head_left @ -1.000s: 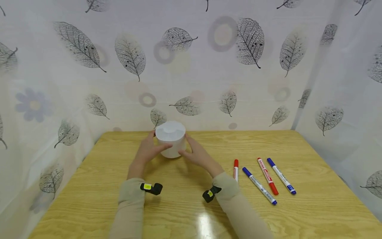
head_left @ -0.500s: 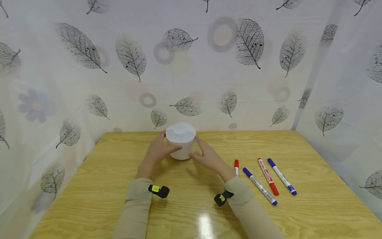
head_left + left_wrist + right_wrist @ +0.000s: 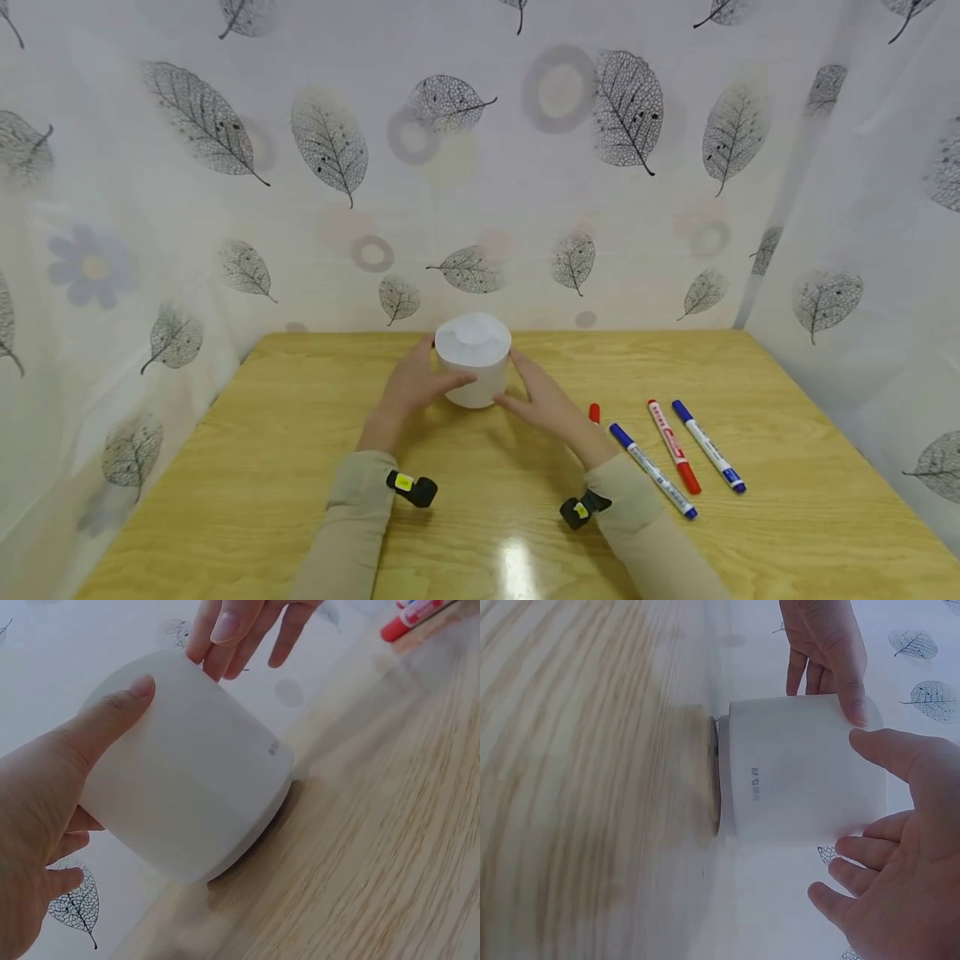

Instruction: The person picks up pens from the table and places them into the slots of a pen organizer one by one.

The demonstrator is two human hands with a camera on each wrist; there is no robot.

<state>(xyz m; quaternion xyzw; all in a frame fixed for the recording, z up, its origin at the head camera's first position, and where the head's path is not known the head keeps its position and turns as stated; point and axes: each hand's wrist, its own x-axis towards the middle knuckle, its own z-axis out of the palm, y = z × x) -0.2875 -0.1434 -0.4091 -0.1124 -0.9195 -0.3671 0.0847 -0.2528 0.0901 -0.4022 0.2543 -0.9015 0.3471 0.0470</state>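
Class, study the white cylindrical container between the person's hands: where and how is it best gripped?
The white cylindrical container is probably best held by its side wall, from left and right together, where the left hand and right hand are. It is upright, and its rounded wall shows no handle, so opposed hands should steady it.

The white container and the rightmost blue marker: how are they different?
The white container is wide and round; the blue marker is long and thin. The container is white; the marker is white with blue ends. The container is upright between the left hand and right hand; the marker lies untouched on the table. Both carry printing.
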